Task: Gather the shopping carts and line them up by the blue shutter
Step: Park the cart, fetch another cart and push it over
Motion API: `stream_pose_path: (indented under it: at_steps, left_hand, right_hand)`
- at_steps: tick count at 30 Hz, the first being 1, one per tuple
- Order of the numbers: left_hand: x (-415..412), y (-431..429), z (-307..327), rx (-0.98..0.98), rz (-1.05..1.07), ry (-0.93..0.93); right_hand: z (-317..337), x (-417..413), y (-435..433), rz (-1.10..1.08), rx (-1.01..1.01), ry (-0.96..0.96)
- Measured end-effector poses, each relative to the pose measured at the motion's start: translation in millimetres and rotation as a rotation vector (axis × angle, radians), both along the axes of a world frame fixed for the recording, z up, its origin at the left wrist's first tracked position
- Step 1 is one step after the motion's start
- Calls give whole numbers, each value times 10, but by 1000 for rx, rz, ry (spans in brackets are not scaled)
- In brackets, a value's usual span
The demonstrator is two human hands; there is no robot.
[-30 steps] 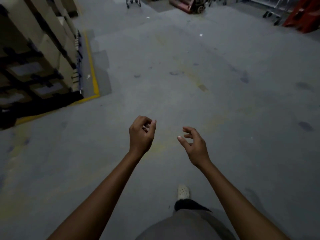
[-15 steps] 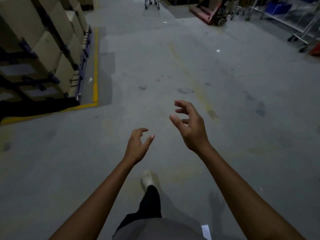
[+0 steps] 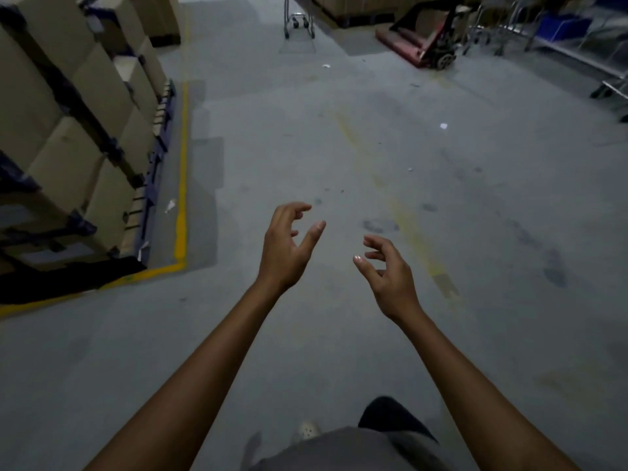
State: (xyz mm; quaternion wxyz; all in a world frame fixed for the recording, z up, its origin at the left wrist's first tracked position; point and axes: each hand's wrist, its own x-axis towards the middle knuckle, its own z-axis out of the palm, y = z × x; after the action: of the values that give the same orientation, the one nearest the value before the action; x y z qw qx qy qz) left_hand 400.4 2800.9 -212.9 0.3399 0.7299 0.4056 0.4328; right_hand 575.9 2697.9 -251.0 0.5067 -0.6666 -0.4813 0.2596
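Both of my arms reach forward over a grey concrete floor. My left hand (image 3: 287, 246) is empty, with its fingers curled and spread. My right hand (image 3: 389, 270) is also empty, its fingers loosely apart. Far ahead at the top of the view stands the wheeled base of a shopping cart (image 3: 299, 20); only its lower frame and wheels show. More metal cart frames (image 3: 489, 25) stand at the top right, partly cut off. No blue shutter is in view.
Stacked cardboard boxes on pallets (image 3: 68, 130) fill the left side, bordered by a yellow floor line (image 3: 181, 205). A red pallet jack (image 3: 421, 42) sits at the top right, beside metal shelving with a blue crate (image 3: 560, 25). Small scraps litter the floor.
The view has moved forward, so the far cart and pallet jack look nearer. My left hand opened from a loose fist and rose; my right hand rose, then dropped back.
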Motion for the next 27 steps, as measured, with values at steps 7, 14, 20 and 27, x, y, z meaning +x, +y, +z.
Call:
stream_pose_path:
  at_steps: [7, 14, 20, 27]
  left_hand:
    - [828, 1602, 90, 123, -20, -18]
    - [1862, 3305, -457, -108, 21, 157]
    - [2432, 4450, -736, -269, 85, 244]
    - [2945, 5903, -1063, -328, 118, 192]
  right_hand:
    - [-496, 858, 1599, -48, -81, 73]
    - [-454, 1989, 3443, -1, -51, 142]
    - [184, 2751, 4819, 79, 45, 107]
    - [506, 3234, 6360, 154, 172, 56]
